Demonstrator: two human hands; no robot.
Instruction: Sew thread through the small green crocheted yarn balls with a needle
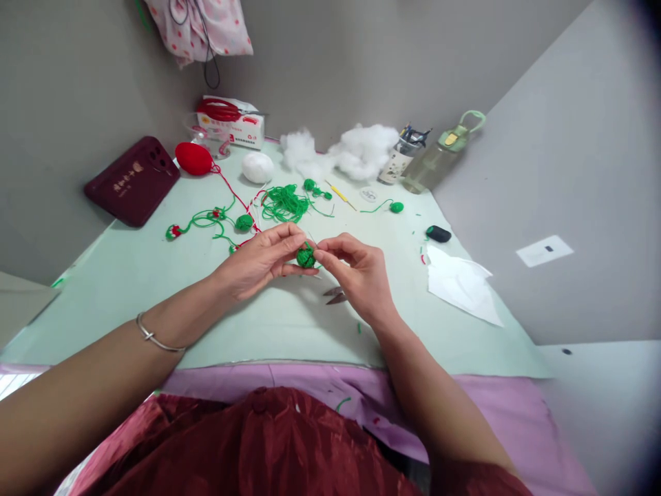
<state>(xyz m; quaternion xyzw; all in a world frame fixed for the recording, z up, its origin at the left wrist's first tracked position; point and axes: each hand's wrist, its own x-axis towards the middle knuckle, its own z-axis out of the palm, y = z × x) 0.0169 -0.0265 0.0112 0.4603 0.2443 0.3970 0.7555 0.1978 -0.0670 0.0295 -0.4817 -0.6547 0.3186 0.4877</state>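
Note:
Near the middle of the table, my left hand (271,255) grips a small green crocheted ball (306,257) between thumb and fingers. The thumb and forefinger of my right hand (359,272) are pinched together at the ball's right side; what lies between the fingertips is too small to tell. A thin line, perhaps yarn or a needle, sticks up just above the ball. Below my right hand show the metal blades of scissors (335,296), their other end hidden by the hand. Behind my hands lies a loose heap of green yarn (286,202).
Behind left are a dark red phone (133,180), red yarn ball (193,159), white yarn ball (257,167) and green crocheted pieces (244,222). White stuffing (364,151), a pen cup (397,160), bottle (436,158) and yellow crochet hook (341,195) are farther back; white paper (462,286) lies right.

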